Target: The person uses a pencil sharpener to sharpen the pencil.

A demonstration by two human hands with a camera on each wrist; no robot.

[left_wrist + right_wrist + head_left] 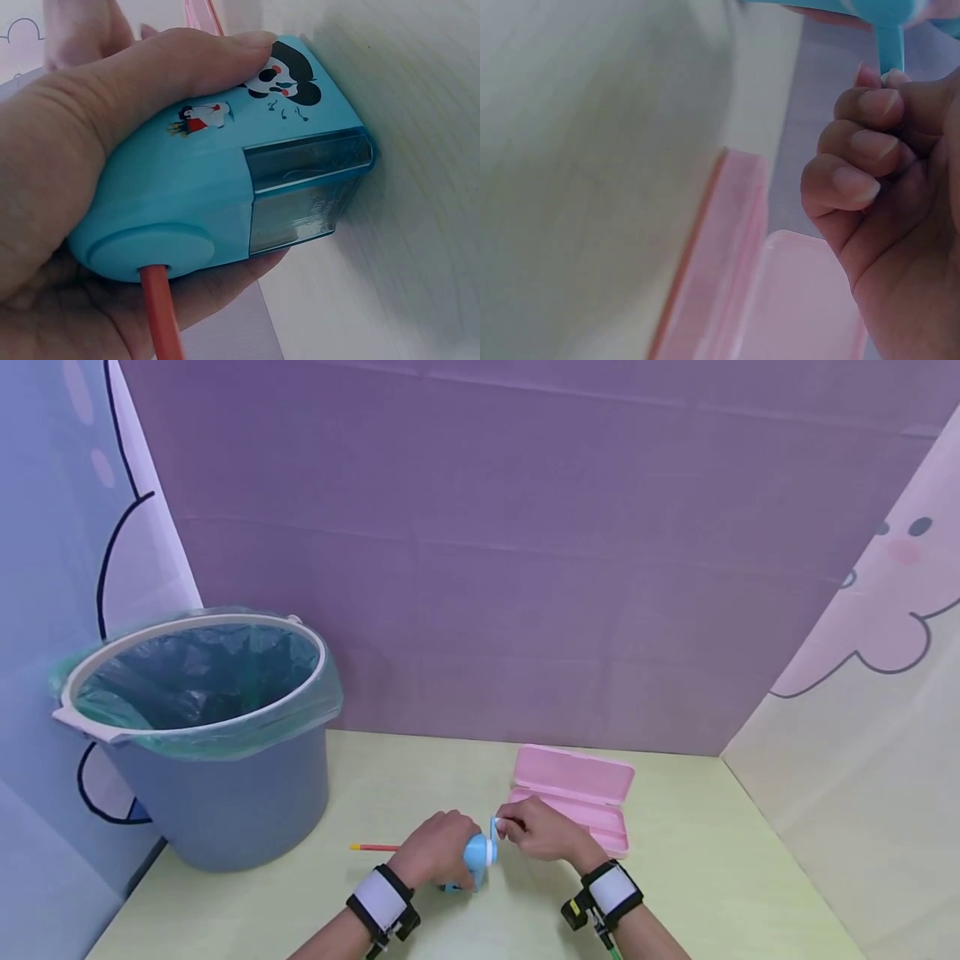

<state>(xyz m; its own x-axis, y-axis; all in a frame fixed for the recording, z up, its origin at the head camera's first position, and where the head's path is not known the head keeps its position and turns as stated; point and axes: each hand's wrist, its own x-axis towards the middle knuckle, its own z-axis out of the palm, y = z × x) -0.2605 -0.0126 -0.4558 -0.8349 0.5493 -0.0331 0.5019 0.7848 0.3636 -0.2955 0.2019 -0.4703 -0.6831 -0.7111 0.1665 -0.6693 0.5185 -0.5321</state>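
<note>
My left hand grips a light blue crank pencil sharpener round its body, thumb over the printed panda. A clear shavings drawer shows at its base. Out of the round hole in its face sticks a red pencil, whose yellow end points left in the head view. With thumb and curled fingers my right hand pinches the end of the sharpener's crank handle. Behind the right hand lies an open pink pencil case, its lid tipped back.
A blue-grey bin with a green plastic liner stands at the left of the pale table. A purple cloth backdrop rises behind the table, with printed panels on both sides.
</note>
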